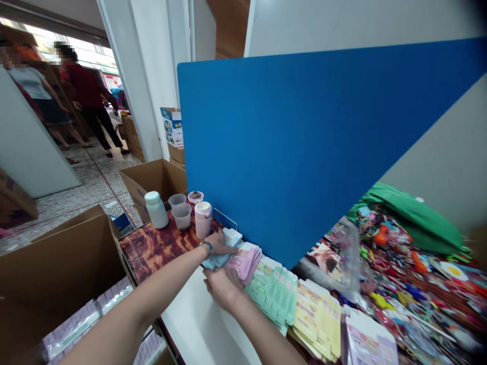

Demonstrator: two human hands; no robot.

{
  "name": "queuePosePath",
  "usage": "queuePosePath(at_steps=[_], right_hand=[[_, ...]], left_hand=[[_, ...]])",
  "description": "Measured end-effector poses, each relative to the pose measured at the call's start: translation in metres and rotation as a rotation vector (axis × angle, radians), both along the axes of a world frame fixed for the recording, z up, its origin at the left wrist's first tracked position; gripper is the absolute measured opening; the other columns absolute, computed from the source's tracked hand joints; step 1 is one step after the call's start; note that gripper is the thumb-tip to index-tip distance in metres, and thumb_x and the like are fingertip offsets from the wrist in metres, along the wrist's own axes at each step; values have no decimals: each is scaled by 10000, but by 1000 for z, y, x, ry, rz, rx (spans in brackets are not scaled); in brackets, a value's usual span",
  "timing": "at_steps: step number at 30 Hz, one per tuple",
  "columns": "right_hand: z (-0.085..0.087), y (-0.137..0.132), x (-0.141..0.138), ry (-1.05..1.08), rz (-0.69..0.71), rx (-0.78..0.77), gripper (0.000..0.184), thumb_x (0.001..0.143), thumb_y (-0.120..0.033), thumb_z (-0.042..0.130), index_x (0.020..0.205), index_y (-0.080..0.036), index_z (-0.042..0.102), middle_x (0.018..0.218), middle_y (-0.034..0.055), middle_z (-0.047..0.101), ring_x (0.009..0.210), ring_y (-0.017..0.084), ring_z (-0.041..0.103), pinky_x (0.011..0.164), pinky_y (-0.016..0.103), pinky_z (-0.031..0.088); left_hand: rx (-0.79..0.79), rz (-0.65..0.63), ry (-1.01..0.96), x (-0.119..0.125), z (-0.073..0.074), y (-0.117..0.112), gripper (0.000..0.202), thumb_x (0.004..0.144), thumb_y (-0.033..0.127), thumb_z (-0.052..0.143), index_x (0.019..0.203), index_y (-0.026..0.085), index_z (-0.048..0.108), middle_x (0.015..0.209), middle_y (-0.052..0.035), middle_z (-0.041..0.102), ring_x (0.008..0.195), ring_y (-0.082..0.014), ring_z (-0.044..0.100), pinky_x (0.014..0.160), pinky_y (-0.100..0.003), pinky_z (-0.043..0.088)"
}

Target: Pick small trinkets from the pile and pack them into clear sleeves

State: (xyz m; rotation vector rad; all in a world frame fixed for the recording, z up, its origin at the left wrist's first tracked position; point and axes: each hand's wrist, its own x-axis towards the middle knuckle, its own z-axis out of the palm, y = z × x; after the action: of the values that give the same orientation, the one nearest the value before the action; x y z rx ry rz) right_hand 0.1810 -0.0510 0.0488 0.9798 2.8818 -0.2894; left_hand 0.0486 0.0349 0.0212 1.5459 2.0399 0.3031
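Holding a bunch of pale blue packets (217,261) between both hands, the person has the left hand (217,243) on top, its fingers (228,248) spread fairly wide, while the right hand (223,288) sits at the bunch's lower edge, its fingers (209,276) curled close against it; how firm the grip is stays hidden. The bunch lies at the left end of a row on a white tabletop (198,324), just beside a blue divider panel (304,147). Already fanned out along that row are pink packets (246,261), green packets (272,294), yellow packets (317,319) and lilac-printed packets (367,339). The row's long axis runs from the hands down to the right along the foot of the panel, each stack overlapping like shingles. The blue bunch looks less evenly fanned. Past the panel, a heap of colourful trinkets (411,284) lies loose and unsorted.
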Motion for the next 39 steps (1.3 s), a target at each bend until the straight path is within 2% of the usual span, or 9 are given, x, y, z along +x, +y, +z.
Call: queuePosePath(at_steps=[6, 16, 21, 25, 29, 31, 33, 37, 39], right_hand=[[-5, -25, 23, 21, 15, 23, 210, 910, -289, 514, 1047, -239, 666, 905, 83, 736, 802, 282, 709, 665, 371, 559], [3, -45, 51, 16, -23, 3, 201, 911, -251, 516, 1062, -225, 647, 942, 94, 734, 843, 288, 714, 702, 392, 569], [-1, -52, 66, 11, -24, 38, 179, 895, -227, 538, 1043, -225, 638, 902, 87, 732, 803, 284, 721, 669, 365, 572], [-3, -53, 76, 38, -34, 91, 159, 890, -215, 553, 1022, -232, 640, 883, 74, 734, 792, 261, 723, 671, 324, 567], [2, -54, 86, 81, -75, 143, 163, 875, -215, 592, 1022, -251, 652, 860, 51, 738, 765, 240, 720, 654, 286, 560], [6, -52, 93, 176, -107, 185, 229, 861, -187, 601, 1068, -271, 650, 862, 36, 739, 765, 232, 716, 653, 275, 558], [9, -46, 102, 352, -123, 258, 298, 883, -170, 562, 1152, -277, 631, 884, 38, 738, 782, 222, 711, 670, 272, 559], [13, -29, 119, 752, -180, 552, 353, 972, -272, 441, 1294, -221, 576, 1039, 116, 708, 905, 251, 692, 741, 321, 562], [15, -23, 125, 851, -218, 697, 368, 962, -341, 475, 1290, -223, 594, 1148, 141, 671, 966, 288, 675, 764, 362, 560]], left_hand=[[45, 12, 59, -2, 3, -4, 374, 913, 393, 585, 1210, 166, 557, 1194, -85, 605, 1040, -222, 615, 894, -444, 517], [142, 23, 98, -3, 5, -20, 334, 916, 405, 577, 1148, 166, 590, 1131, -65, 625, 980, -210, 628, 846, -400, 536], [201, 53, 121, 0, 17, -29, 352, 916, 390, 582, 1180, 158, 568, 1146, -77, 619, 985, -204, 628, 853, -423, 533], [297, 85, 130, 4, 30, -39, 413, 918, 420, 567, 1245, 171, 532, 1228, -94, 587, 1064, -231, 603, 908, -461, 503], [411, 103, 121, 14, 42, -54, 662, 845, 507, 605, 1355, 130, 417, 1291, -167, 541, 1176, -310, 547, 969, -488, 446], [491, 99, 110, 22, 50, -66, 818, 760, 538, 656, 1384, 98, 364, 1307, -202, 521, 1220, -365, 507, 1006, -505, 403], [576, 94, 93, 33, 59, -81, 874, 697, 522, 689, 1383, 100, 350, 1313, -205, 517, 1226, -388, 498, 1033, -523, 373], [708, 36, 25, 68, 76, -117, 727, 655, 384, 703, 1292, 165, 429, 1225, -139, 604, 1145, -308, 585, 977, -429, 468], [753, 16, -7, 87, 78, -135, 628, 674, 320, 675, 1249, 197, 455, 1136, -94, 656, 1031, -253, 649, 890, -363, 530]])
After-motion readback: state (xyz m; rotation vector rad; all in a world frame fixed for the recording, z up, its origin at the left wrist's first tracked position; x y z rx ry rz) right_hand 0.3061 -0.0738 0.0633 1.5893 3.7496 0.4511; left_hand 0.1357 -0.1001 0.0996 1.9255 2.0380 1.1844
